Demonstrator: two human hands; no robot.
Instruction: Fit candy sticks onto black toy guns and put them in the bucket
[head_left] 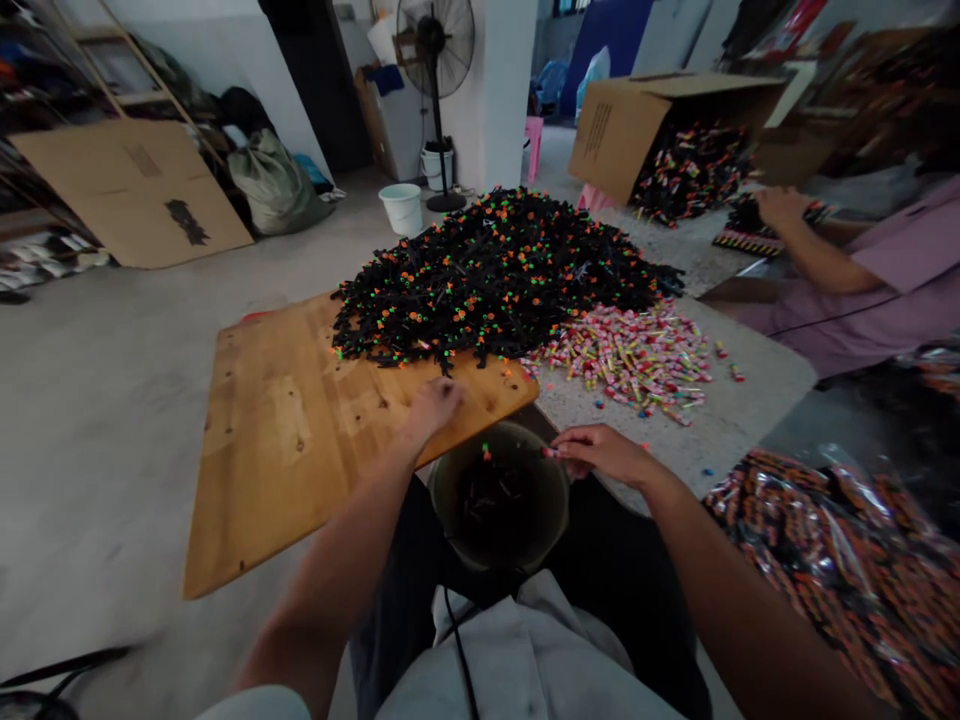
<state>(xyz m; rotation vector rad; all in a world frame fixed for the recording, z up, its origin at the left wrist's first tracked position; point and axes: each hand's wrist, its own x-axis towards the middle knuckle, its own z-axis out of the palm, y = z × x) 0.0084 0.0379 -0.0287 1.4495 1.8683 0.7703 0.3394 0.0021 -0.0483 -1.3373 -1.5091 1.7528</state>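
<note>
A heap of small black plastic pieces with orange and green tips point(480, 270) covers the far side of the wooden board point(262, 420). My left hand point(433, 408) is over the board, just short of the heap's front edge. Its fingers are smeared and partly hidden. My right hand point(600, 450) pinches a small pink-and-white tube point(551, 453) above the right rim of a bucket point(555, 500) between my legs. Over the bucket's mouth shows a small green-and-orange tip point(487, 452); whether it joins the tube is unclear. Dark pieces lie inside the bucket.
Many pink, white and yellow tubes point(637, 355) lie on the grey tabletop point(772, 380) at right. Bagged colourful pieces point(825, 560) are at lower right. Another person's hand point(784, 208) works beside a cardboard box point(622, 135). A white bucket point(403, 210) and fan point(435, 60) stand behind.
</note>
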